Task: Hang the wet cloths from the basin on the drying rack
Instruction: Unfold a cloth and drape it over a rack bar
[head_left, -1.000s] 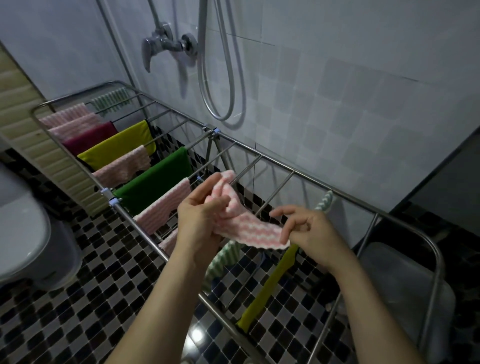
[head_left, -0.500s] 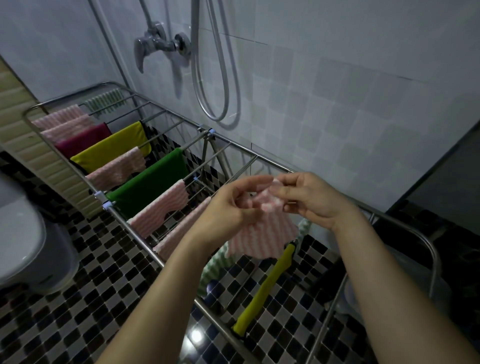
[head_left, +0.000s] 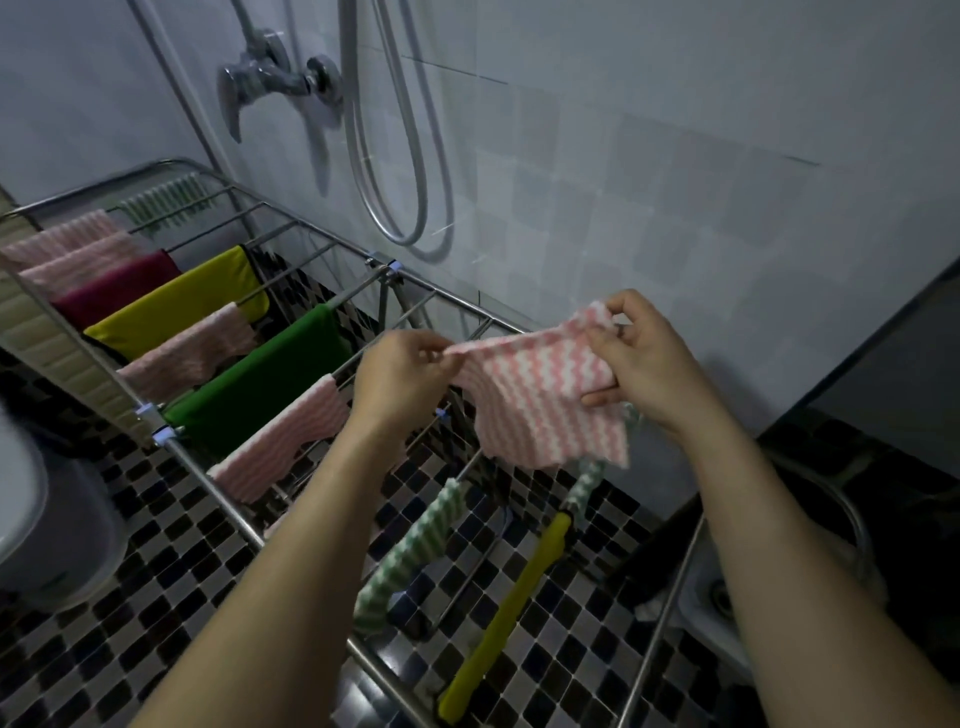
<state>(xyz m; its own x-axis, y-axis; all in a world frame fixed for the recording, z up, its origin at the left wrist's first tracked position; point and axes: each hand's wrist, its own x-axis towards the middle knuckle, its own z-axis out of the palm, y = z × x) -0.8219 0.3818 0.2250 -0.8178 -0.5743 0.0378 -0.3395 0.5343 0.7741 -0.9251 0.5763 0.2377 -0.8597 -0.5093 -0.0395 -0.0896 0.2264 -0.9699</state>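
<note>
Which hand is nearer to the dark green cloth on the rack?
Left. The left hand pinches the pink striped cloth just right of the dark green cloth; the right hand grips its other end, farther right.

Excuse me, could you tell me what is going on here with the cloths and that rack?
A person is hanging cloths on a metal drying rack in a tiled shower room. The left hand pinches one top corner of a pink-and-white striped cloth and the right hand grips the other, holding it spread above the rails, not yet draped. A green cloth, a yellow cloth and others already hang there.
</note>
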